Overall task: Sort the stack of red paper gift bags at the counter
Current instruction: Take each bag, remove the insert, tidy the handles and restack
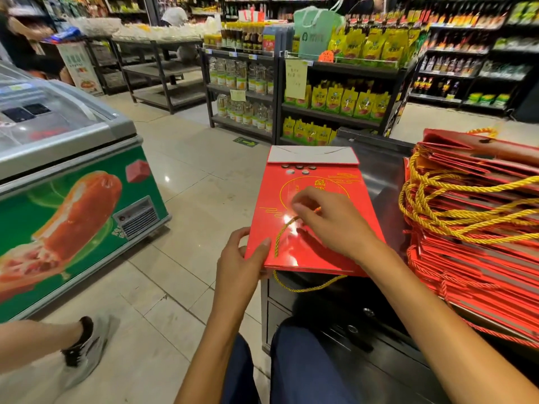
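Red gift bag [313,228]: folded flat, centre of the frame, its grey base flap at the far end, lying partly over the dark bench [379,182] edge
Left hand [243,263]: lower centre, grips the bag's near left corner, thumb on top and fingers curled beneath
Right hand [329,220]: over the middle of the bag, fingertips pinched on the yellow cord handle [284,228] that lies across the red face
Second cord loop [306,287]: hangs below the bag's near edge
Stack of red bags [478,237]: right of the frame, on the bench, flat and layered, yellow cords tangled on top, beside the held bag
Chest freezer [70,182]: left of the frame, green front with a sausage picture
Shelves [320,91]: upper centre, yellow packets and bottles
Another person's leg and shoe [84,342]: lower left, on the tiled floor
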Available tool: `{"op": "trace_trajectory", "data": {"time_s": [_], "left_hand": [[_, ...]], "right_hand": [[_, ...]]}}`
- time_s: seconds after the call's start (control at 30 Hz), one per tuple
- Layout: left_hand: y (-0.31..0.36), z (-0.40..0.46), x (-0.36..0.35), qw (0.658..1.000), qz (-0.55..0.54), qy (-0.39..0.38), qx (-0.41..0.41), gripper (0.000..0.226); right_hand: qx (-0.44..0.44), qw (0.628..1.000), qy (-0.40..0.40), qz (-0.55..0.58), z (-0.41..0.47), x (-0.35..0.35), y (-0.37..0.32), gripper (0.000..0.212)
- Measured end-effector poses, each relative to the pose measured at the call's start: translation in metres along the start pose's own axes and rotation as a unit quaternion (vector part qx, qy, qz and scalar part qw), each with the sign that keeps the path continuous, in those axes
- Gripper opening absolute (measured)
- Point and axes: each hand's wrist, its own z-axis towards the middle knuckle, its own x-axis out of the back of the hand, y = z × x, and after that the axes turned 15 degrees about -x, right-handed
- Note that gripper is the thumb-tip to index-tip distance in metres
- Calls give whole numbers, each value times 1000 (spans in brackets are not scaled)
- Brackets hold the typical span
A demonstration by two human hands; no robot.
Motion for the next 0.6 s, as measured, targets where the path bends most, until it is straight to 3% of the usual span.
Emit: {"op": "trace_trajectory", "data": {"time_s": [0.13,0.27,0.47,0.6], "left_hand": [[8,14,6,999,-1,24,30,25],[13,57,10,994,104,6,22,36],[17,100,-7,974,191,-112,41,39],[13,91,-3,977,177,-118,23,25]], "right_hand": [[-148,965,88,-198,7,21,16,36],[-214,931,89,-282,9,28,34,38],[-295,929,64,-215,13,33,35,48],[-313,941,59,-113,13,35,33,39]]}}
